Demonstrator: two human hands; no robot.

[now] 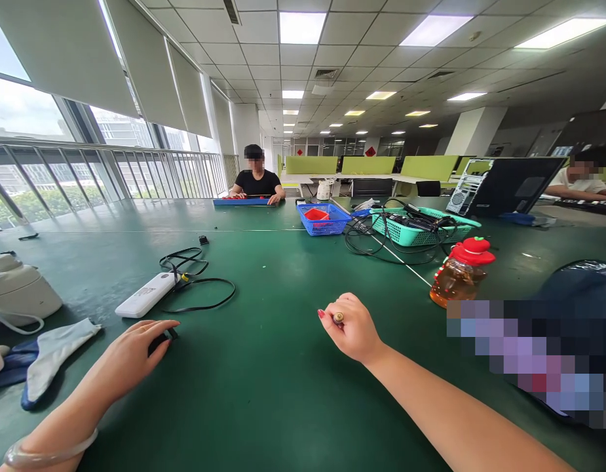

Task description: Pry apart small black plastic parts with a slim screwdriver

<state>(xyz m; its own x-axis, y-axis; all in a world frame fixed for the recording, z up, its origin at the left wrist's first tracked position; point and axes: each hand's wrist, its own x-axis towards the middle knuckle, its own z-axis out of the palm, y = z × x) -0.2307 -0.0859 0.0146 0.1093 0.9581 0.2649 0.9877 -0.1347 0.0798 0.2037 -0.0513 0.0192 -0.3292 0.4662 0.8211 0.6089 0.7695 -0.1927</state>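
Note:
My right hand (350, 328) is closed in a fist above the middle of the green table (263, 400). A thin stick-like thing with a round, brass-coloured end (338, 318) pokes out of the fist; the rest of it is hidden in my fingers. My left hand (135, 351), with a pale bangle (52, 452) on its wrist, rests low over the table at the left. Its thumb and fingers curl around a small black object (171, 332), mostly covered by the hand. Just beyond that hand lies a white power strip (148, 295) with a black cord (224, 282).
Left of me are a blue-and-white glove (57, 357) and a white bottle (20, 288). A red-lidded jar (460, 275) and a dark cap (572, 295) lie right. Farther off stand a blue basket (325, 227), a green cable basket (401, 233) and a seated person (256, 180).

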